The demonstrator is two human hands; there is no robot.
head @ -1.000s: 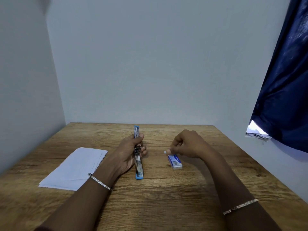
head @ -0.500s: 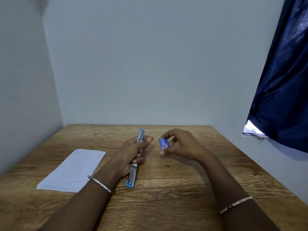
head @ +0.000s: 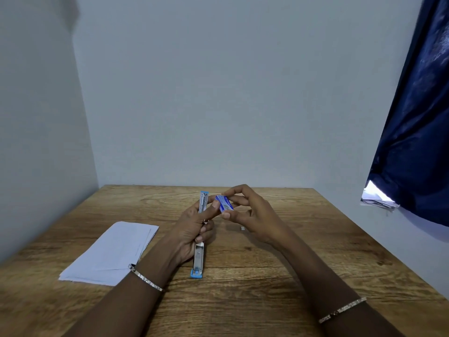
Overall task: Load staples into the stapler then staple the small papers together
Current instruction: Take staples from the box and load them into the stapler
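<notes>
A blue and silver stapler (head: 198,260) lies unfolded flat along the wooden table (head: 267,283), its two ends pointing toward and away from me. My left hand (head: 194,229) is wrapped around its middle, thumb reaching up to touch the staple box. My right hand (head: 252,212) holds the small blue staple box (head: 224,203) between thumb and fingertips, just right of the stapler's far end and lifted off the table. A stack of small white papers (head: 111,254) rests on the table to the left of my left forearm.
A tiny pale scrap (head: 242,228) lies on the table under my right hand. Grey walls close in the table at the back and left. A dark blue curtain (head: 418,132) hangs at the right over a window ledge.
My right hand picked the staple box up off the table and brought it left and up toward the stapler's far end. My left hand kept its hold on the stapler, which swung slightly.
</notes>
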